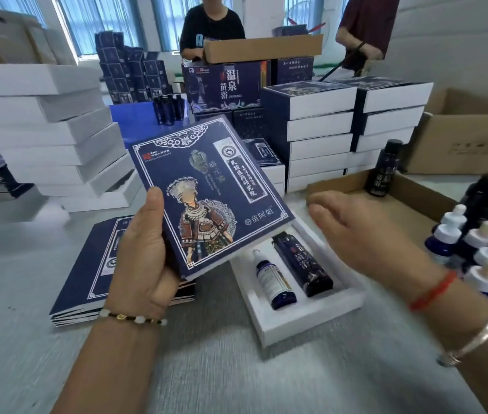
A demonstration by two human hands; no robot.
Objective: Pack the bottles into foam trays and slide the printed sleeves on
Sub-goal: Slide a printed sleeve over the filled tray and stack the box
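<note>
My left hand [142,258] grips a dark blue printed sleeve [207,192] by its lower left edge and holds it tilted above the table. Just below and to its right lies a white foam tray [305,321]. In the tray rest a small blue dropper bottle [272,279] and a taller dark bottle [302,264], side by side. My right hand [353,231] hovers with straight fingers above the tray's right side and holds nothing. A stack of flat printed sleeves [87,282] lies under my left hand.
A shallow cardboard box [415,189] at right holds several loose bottles [475,249]. Stacks of sleeved boxes [320,130] stand behind the tray, white tray stacks [48,130] at left. Two people stand at the table's far side beside a printed carton [224,85].
</note>
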